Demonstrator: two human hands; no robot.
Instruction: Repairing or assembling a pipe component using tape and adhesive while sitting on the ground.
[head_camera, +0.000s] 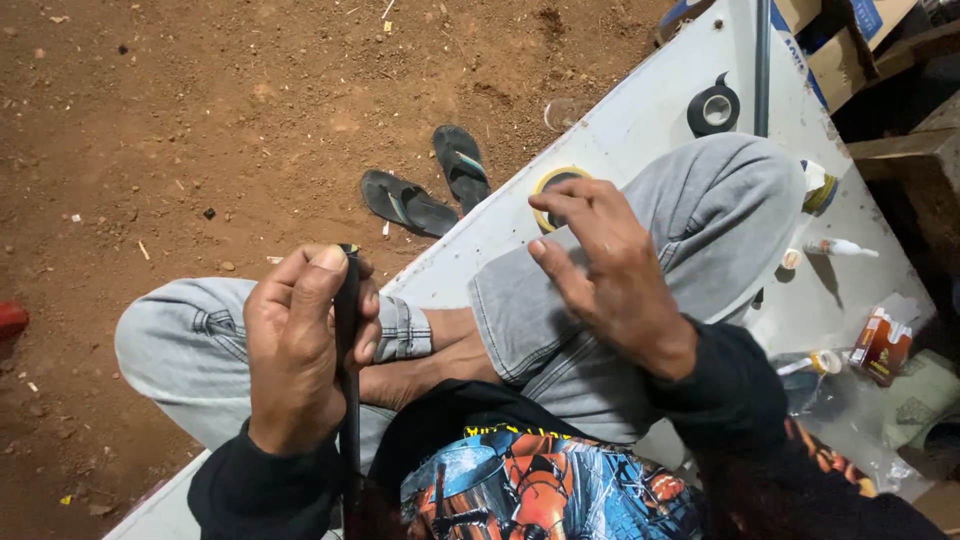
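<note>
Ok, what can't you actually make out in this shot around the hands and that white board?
Head view only:
- Dark rod in the left hand: its lower end is hidden behind the sleeve and the bottom edge.
- Yellow-rimmed tape roll: half covered by the right hand, whose fingertips hide any contact.
- Small tube and orange packet on the white board: too small to identify.
- Cardboard boxes: cut off by the top edge.
</note>
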